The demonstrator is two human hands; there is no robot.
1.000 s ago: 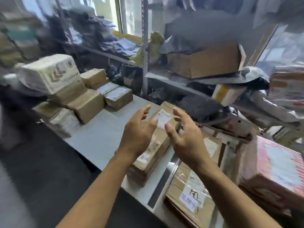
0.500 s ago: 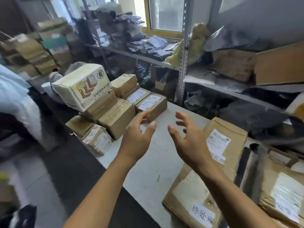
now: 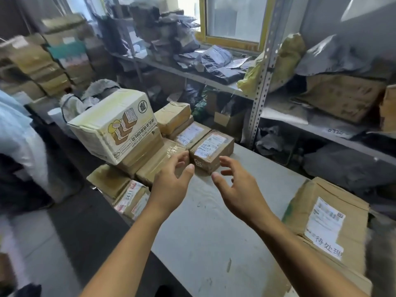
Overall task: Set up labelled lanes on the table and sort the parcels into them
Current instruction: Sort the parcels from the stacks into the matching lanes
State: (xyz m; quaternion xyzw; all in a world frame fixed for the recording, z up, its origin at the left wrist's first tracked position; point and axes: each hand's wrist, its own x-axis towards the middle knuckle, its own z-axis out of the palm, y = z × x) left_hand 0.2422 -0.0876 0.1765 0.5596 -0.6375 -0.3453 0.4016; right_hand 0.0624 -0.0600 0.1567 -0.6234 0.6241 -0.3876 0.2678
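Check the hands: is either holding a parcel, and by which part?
Nothing is held. The left hand and right hand are both open, fingers spread, just short of the small labelled box on the table.

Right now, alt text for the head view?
Two bare hands, left hand and right hand, reach open and empty toward a small taped cardboard parcel with a white label on a grey table. More boxes are stacked to its left; a flat labelled parcel lies at right.

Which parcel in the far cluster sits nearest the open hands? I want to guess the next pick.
The small brown box with a white label at the cluster's right end: both hands flank its near corner, empty, unlike the stacked boxes behind.
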